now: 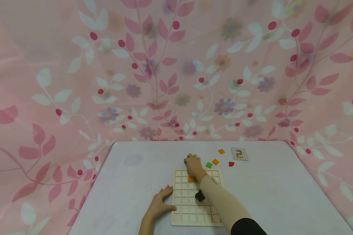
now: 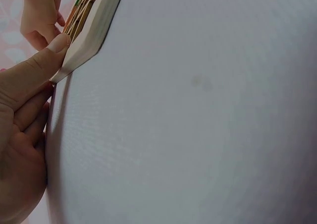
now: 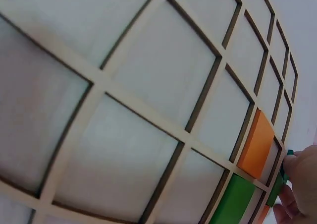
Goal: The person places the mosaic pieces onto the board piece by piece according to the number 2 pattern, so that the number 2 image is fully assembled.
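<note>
Dark-green piece (image 3: 283, 174), pinched in the right hand (image 1: 194, 165) near the far edge of the grid board (image 1: 185, 209) while the spread left hand (image 1: 159, 205) touches the board, seems light, stiff, best gripped by its edges.

The head view looks forward and down from behind the grid board's (image 1: 183, 209) near edge, farthest off. The left wrist view lies low, tilted sideways, close by the board's left side; the right wrist view looks obliquely from just above its cells. All share the board and the right hand (image 1: 195, 165) near its far edge.
</note>
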